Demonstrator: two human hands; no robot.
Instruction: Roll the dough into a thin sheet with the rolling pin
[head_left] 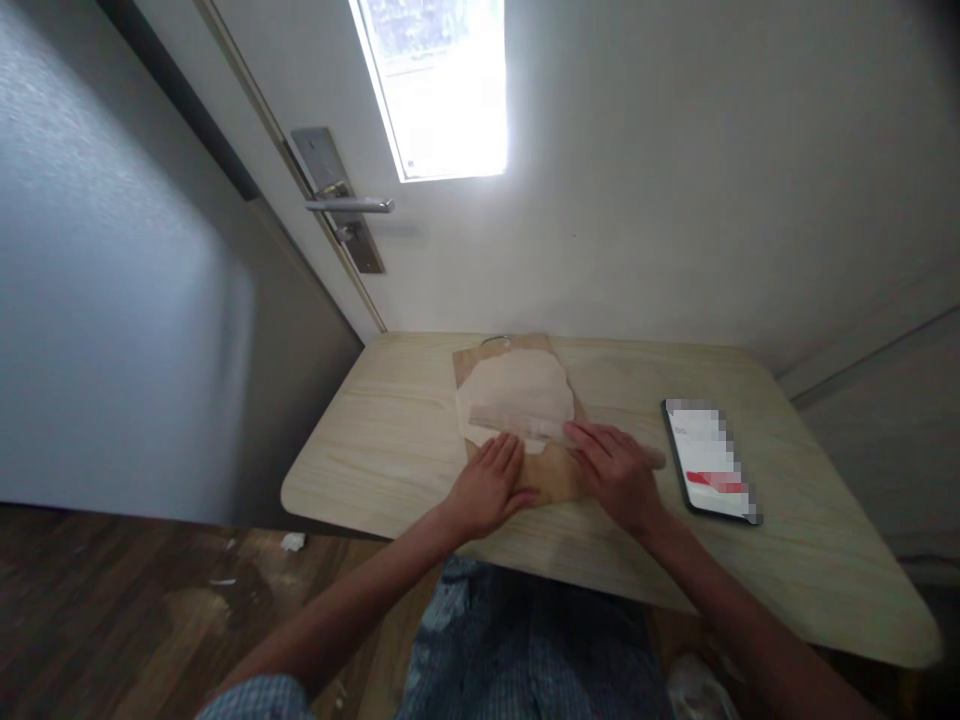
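A flat, uneven sheet of pale dough covers most of a small brown wooden board. Across the dough's near part lies a wooden rolling pin, its left end blurred. My right hand grips the pin toward its right end, which sticks out past the fingers. My left hand rests on the near left edge of the dough and board, fingers stretched out and the thumb apart, just below the pin. Whether its fingertips touch the pin, I cannot tell.
The board lies on a light wood table with rounded corners, pushed against a white door with a metal handle. A phone lies right of my right hand. White scraps are on the floor at left.
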